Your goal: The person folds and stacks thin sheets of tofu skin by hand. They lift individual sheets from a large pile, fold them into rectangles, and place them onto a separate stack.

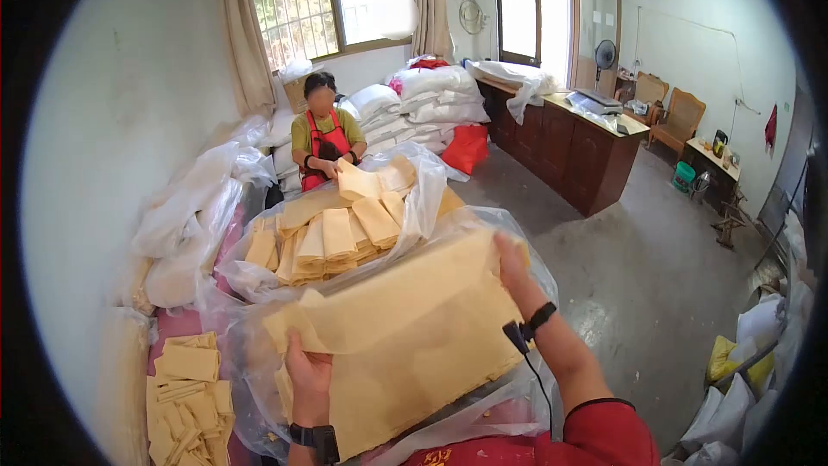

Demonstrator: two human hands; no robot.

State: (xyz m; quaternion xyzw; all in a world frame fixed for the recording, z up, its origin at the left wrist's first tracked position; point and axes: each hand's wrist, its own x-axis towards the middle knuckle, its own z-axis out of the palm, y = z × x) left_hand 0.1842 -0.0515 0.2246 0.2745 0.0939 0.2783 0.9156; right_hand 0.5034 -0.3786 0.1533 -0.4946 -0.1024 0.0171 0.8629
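Stacked white sacks stand below the window at the upper middle of the frame, and a co-worker beside them holds a pale yellow piece. Across the centre stretches a broad pale yellow sheet, over a stack of similar sheets: the left hand is closed on its left end, and the right hand curls around its upper-right corner, fingers mostly hidden.

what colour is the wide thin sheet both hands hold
Pale yellowish tan: the wide thin sheet, best in the head view.
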